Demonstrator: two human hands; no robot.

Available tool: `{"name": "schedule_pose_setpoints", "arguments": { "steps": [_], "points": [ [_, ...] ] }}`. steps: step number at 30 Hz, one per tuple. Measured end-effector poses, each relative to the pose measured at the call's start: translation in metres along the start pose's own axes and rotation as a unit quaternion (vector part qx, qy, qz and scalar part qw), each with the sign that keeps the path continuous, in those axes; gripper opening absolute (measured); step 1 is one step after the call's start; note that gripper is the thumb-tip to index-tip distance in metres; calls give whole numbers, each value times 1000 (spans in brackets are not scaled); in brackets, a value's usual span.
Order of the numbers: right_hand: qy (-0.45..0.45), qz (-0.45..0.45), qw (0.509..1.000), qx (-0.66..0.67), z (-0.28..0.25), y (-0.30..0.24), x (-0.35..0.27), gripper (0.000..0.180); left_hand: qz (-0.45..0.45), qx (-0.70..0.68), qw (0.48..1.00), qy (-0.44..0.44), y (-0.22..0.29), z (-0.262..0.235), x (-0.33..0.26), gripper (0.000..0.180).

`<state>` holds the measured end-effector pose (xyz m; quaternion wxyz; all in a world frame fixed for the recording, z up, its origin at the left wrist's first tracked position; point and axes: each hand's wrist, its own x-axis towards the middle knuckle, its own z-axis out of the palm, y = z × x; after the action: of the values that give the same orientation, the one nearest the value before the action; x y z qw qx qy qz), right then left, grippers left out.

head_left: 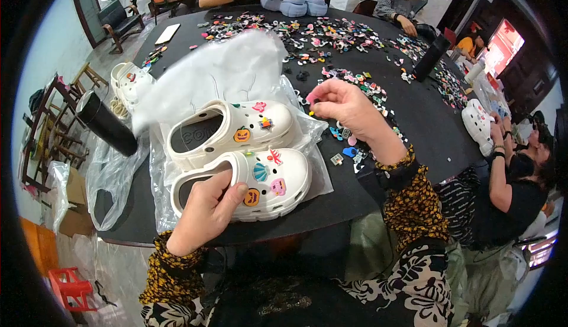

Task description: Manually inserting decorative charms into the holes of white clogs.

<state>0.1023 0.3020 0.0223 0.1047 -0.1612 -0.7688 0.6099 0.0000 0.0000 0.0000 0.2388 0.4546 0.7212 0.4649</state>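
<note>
Two white clogs lie side by side on a plastic bag [177,167], long axes running left to right, toes toward the right hand. The left hand [207,211] grips the near clog [248,184] at its heel opening, thumb over the rim, fingers curled inside. The far clog [234,130] sits just beyond it, untouched. The right hand [346,109] hovers up and right of both toes, fingertips pinched on something small, too tiny to identify. Loose charms [355,84] scatter beyond and below that hand on the dark table [408,120].
</note>
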Motion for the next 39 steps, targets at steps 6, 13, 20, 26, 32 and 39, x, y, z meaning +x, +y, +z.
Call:
{"name": "schedule_pose_setpoints", "arguments": {
  "steps": [6, 13, 20, 26, 32, 39],
  "points": [
    [-68, -96, 992, -51, 44, 0, 10, 19, 100, 170, 975, 100, 26, -20, 4, 16],
    [-36, -127, 987, -90, 70, 8, 19, 14, 122, 214, 960, 136, 16, -44, 38, 15],
    [8, -210, 951, -226, 83, -8, 28, 18, 83, 202, 975, 35, -4, -59, 71, 27],
    [17, -245, 938, -244, 84, -3, 37, 20, -11, 46, 996, -79, -7, -53, 85, 40],
    [-25, -265, 935, -235, 83, -3, 37, 17, -85, -56, 992, -80, -12, -50, 90, 42],
    [1, -201, 963, -179, 83, -3, 33, 15, -162, -125, 977, -67, -5, -48, 94, 37]
  ]
}}
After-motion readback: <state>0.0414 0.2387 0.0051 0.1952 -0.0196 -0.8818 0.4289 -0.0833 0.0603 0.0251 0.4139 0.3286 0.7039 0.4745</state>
